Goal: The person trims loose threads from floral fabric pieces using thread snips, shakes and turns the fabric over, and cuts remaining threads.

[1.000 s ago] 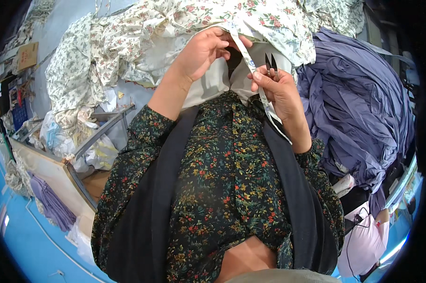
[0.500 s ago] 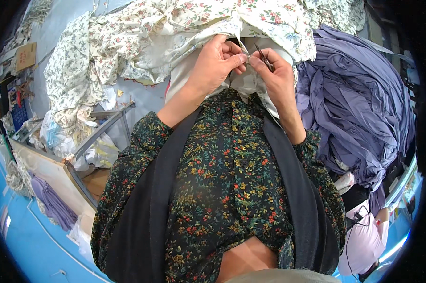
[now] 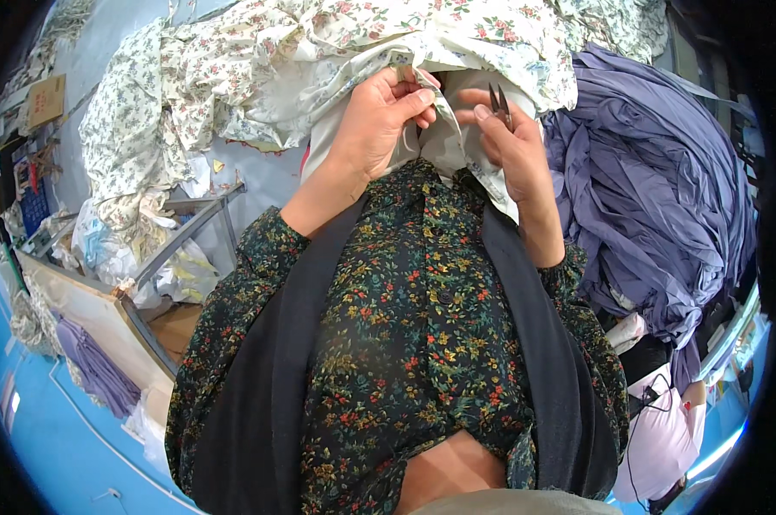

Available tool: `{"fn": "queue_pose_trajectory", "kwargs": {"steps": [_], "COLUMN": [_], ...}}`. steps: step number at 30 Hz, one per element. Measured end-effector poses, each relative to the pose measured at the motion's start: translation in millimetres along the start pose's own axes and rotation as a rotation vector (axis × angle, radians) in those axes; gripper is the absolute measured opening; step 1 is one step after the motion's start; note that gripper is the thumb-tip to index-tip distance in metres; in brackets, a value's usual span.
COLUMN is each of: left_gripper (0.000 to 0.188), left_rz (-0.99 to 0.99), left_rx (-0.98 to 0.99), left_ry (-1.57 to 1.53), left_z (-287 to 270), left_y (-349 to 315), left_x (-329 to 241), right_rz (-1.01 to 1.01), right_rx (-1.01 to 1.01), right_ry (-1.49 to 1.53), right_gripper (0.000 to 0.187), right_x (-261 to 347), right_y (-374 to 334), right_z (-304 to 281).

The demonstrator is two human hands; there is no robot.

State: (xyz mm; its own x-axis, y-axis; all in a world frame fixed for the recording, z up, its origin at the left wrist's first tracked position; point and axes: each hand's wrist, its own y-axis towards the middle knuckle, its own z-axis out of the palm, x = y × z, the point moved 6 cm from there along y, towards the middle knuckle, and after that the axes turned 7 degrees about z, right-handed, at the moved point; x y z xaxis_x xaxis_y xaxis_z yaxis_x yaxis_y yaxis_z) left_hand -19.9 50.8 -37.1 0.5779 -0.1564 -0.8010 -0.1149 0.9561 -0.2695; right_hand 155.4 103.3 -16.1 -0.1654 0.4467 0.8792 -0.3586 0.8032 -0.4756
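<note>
near purple cloth [image 3: 645,189], right hand [image 3: 517,148] around snips [image 3: 505,112], left hand [image 3: 375,122] tight on white strip [image 3: 445,110]

- Heap of purple-grey fabric [image 3: 650,184]: right of the right grip [image 3: 518,146], well bunched.
- Pale pink item [image 3: 658,438], dark cable [image 3: 651,396] beside it: below and right of the same grip.
- Metal frame [image 3: 189,234] and plastic bags [image 3: 190,270]: below and left of the left grip [image 3: 371,124].
- Cardboard box [image 3: 46,100]: far left.
- Purple cloth [image 3: 96,365], blue floor [image 3: 53,446]: lower left.

Your snips [image 3: 505,115] are dark, smooth metal, the white strip [image 3: 447,110] matt cloth, the purple heap [image 3: 654,189] creased, faintly glossy fabric.
</note>
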Motion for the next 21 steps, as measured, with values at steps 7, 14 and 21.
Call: {"fn": "queue_pose_trajectory", "kwargs": {"steps": [7,14,21], "left_gripper": [0.018,0.014,0.015], "left_rz": [0.031,-0.03,0.027], "left_rx": [0.001,0.056,0.105], "left_ry": [0.046,0.586,0.772], "left_z": [0.8,11.2,9.4], "left_y": [3.6,-5.1,-5.7], "left_x": [-8.0,2.2,2.3], "right_rz": [0.099,0.008,-0.01], "right_rx": [0.055,-0.014,0.109], "right_ry": [0.031,-0.039,0.059], "right_gripper": [0.018,0.015,0.013], "right_x": [-12.7,-5.3,-6.3], "right_y": [-6.2,-6.5,4.4], "right_z": [8.2,14.2,18.5]}}
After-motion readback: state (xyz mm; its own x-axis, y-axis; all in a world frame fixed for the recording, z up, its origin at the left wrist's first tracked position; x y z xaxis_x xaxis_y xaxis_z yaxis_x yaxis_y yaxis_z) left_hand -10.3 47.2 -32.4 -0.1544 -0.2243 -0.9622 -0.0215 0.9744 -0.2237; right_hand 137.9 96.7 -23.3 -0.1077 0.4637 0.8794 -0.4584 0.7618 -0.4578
